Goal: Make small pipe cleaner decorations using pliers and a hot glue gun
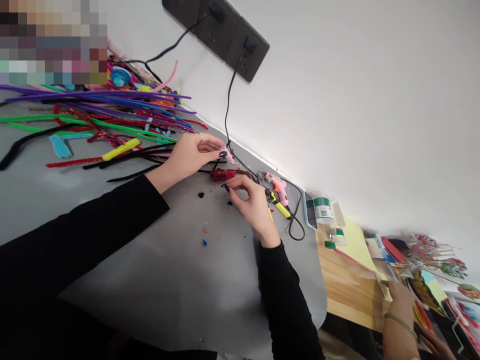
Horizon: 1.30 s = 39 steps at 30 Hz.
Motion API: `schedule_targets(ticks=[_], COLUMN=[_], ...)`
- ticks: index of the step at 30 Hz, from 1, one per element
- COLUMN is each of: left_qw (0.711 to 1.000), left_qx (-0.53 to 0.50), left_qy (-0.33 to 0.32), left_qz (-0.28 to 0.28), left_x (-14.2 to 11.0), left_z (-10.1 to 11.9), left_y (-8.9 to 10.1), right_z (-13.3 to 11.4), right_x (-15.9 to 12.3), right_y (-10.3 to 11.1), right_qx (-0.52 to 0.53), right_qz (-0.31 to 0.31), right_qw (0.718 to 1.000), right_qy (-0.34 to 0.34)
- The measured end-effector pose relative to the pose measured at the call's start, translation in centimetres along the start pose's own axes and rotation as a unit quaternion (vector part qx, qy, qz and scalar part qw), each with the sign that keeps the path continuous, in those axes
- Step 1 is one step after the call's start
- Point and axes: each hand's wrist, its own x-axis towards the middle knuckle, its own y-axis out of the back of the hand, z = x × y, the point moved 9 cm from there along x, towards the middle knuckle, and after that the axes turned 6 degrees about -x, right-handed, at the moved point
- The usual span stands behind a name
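My left hand is closed, thumb and fingers pinching a small pale pink piece whose kind I cannot make out. Just below it on the grey table lies a bundle of red tinsel pipe cleaner. My right hand is beside that bundle, thumb and forefinger pressed together around a tiny dark bit, too small to name. Right of this hand rest a pink glue gun and a yellow-and-black handled tool, partly hidden by the hand.
Many coloured pipe cleaners spread across the left side. A yellow strip lies among them. Cords run from wall sockets. To the right are a phone, a bottle, a wooden table and another person's hand.
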Motion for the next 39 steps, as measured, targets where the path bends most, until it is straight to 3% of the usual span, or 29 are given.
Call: schedule_targets(ticks=[4, 11, 21, 26, 32, 39], left_qw=[1.000, 0.990, 0.981, 0.982, 0.980, 0.977], left_qx=[-0.001, -0.016, -0.037, -0.029, -0.030, -0.020], left_qy=[0.008, 0.013, 0.035, 0.042, 0.034, 0.017], left_qz=[-0.030, -0.142, -0.186, -0.184, -0.193, -0.211], left_x=[-0.1, -0.7, -1.2, -1.2, -1.3, -1.2], left_z=[-0.2, -0.4, -0.4, -0.6, -0.6, -0.4], left_y=[-0.6, -2.7, -3.6, -3.5, -3.7, -3.8], right_z=[1.1, 2.6, 4.6, 6.6, 8.1, 8.0], right_x=[0.0, -0.3, -0.5, -1.0, -1.2, -1.2], right_y=[1.2, 3.6, 3.1, 3.3, 2.7, 2.3], right_qx=[0.075, 0.177, 0.259, 0.329, 0.421, 0.444], right_qz=[0.053, 0.155, 0.157, 0.201, 0.186, 0.178], right_qw=[0.995, 0.967, 0.942, 0.905, 0.860, 0.848], right_qy=[-0.048, -0.093, -0.143, -0.179, -0.222, -0.227])
